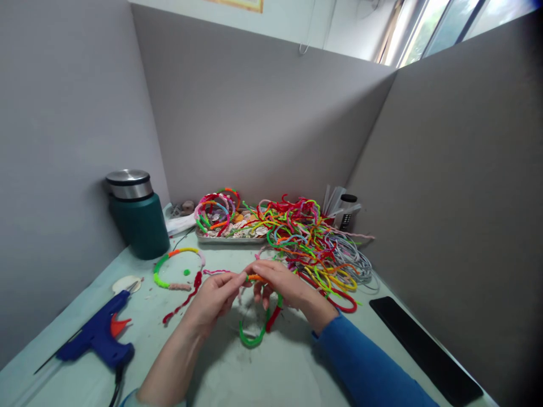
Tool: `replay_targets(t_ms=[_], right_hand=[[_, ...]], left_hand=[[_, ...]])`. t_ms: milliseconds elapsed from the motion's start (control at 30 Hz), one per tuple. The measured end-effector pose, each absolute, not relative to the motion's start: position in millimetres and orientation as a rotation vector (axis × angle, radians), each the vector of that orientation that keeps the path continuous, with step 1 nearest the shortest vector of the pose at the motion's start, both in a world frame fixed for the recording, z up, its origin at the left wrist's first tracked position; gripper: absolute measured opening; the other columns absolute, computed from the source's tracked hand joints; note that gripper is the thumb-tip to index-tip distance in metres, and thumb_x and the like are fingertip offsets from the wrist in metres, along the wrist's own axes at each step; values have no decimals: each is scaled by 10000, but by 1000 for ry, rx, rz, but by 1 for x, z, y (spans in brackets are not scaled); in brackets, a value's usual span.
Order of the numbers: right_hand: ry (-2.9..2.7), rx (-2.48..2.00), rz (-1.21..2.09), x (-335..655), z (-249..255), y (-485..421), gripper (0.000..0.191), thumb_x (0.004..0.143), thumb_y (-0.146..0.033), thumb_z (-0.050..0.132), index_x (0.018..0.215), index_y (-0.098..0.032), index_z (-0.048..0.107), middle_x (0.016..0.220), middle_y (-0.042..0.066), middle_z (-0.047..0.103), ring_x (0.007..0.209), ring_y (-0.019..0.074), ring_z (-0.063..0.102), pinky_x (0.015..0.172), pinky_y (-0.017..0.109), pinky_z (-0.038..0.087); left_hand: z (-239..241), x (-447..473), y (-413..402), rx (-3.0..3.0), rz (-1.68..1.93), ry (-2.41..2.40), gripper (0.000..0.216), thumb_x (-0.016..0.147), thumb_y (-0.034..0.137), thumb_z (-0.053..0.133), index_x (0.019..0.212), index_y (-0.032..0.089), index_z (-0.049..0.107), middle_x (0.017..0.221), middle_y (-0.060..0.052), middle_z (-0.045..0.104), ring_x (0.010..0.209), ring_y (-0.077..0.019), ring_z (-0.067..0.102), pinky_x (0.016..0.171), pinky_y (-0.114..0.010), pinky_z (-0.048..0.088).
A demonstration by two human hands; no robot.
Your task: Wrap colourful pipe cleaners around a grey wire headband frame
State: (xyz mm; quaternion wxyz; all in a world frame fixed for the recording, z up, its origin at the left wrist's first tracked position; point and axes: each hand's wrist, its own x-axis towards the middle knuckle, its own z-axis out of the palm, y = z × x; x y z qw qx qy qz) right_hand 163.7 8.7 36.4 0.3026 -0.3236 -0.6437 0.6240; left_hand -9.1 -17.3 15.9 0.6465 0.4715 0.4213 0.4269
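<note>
My left hand (214,297) is closed in a pinch at the left end of a short orange pipe cleaner wrap (255,278). From the right, my right hand (282,281) grips the same wrap, its lower fingers curled beneath. Below my hands hangs a green pipe cleaner loop (252,341), with a red pipe cleaner piece (274,319) beside it; whether these join the orange part is hidden by my fingers. Left of my left hand lies a multicoloured pipe cleaner ring (160,276), partly wrapped, with a loose red tail (186,299).
A blue glue gun (93,333) lies at the left, near a green bottle (138,226). Behind my hands are a tray (231,240) with finished rings and a tangled pipe cleaner heap (305,226). A black phone-like slab (424,347) lies at right. Grey partitions (263,113) enclose the table.
</note>
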Motion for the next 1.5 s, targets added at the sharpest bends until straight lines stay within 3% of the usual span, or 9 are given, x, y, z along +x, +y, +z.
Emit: replay_targets(t_ms=[167, 267, 367, 533, 767, 933, 1133, 1300, 1500], right_hand=[[-1748, -816, 1519, 165, 38, 9, 329, 862, -400, 490, 836, -117, 655, 775, 45, 625, 682, 127, 596, 647, 248, 495], [-1775, -758, 1249, 167, 41, 9, 284, 849, -386, 529, 853, -140, 670, 884, 57, 650, 862, 158, 595, 820, 291, 457], [-1788, -698, 1179, 169, 45, 8, 307, 856, -407, 516, 819, -150, 679, 949, 71, 665, 936, 178, 586, 873, 316, 436], [-1773, -774, 1159, 171, 41, 12, 426, 871, -465, 464, 690, -135, 662, 830, 80, 677, 799, 173, 603, 762, 306, 465], [-1792, -911, 631, 172, 38, 13, 425, 892, -427, 452, 617, -153, 626, 762, 55, 588, 739, 147, 538, 693, 271, 421], [-2009, -930, 888, 169, 42, 8, 444, 921, -432, 371, 682, -148, 615, 636, 2, 529, 618, 112, 473, 595, 233, 378], [-1785, -859, 1213, 166, 40, 7, 300, 784, -440, 599, 730, -145, 585, 646, -23, 497, 596, 94, 450, 542, 203, 362], [-1755, -876, 1126, 166, 45, 6, 295, 772, -414, 618, 655, -149, 558, 588, -38, 442, 559, 83, 399, 514, 201, 325], [-1804, -861, 1000, 165, 51, 0, 269, 792, -362, 605, 633, -150, 560, 596, -38, 454, 566, 82, 393, 531, 208, 321]], left_hand=[[17, -9, -18, 1104, 939, 960, 380, 727, 495, 626, 734, 115, 637, 412, 117, 217, 385, -35, 133, 383, -208, 81], [19, -9, -20, 1096, 890, 935, 394, 731, 499, 620, 773, 109, 649, 429, 119, 201, 397, -38, 119, 389, -210, 74], [20, -9, -20, 1094, 888, 927, 382, 722, 501, 628, 738, 120, 626, 431, 118, 199, 399, -39, 119, 390, -209, 77], [17, -9, -19, 1100, 980, 910, 382, 715, 488, 641, 580, 152, 518, 399, 114, 212, 386, -39, 135, 381, -214, 98], [18, -10, -19, 1123, 1029, 923, 357, 715, 465, 647, 588, 153, 529, 413, 105, 231, 394, -45, 157, 394, -220, 100], [22, -11, -22, 1236, 976, 948, 353, 727, 471, 628, 595, 153, 548, 426, 90, 255, 417, -58, 180, 414, -232, 104], [30, -7, -27, 1401, 909, 1013, 371, 706, 498, 626, 593, 147, 589, 511, 59, 295, 479, -76, 203, 443, -233, 128], [32, -8, -30, 1437, 918, 951, 310, 737, 456, 605, 688, 153, 646, 529, 56, 306, 502, -84, 200, 460, -231, 144], [29, -7, -28, 1471, 949, 1009, 292, 755, 407, 590, 623, 150, 635, 538, 43, 320, 511, -86, 232, 464, -233, 166]])
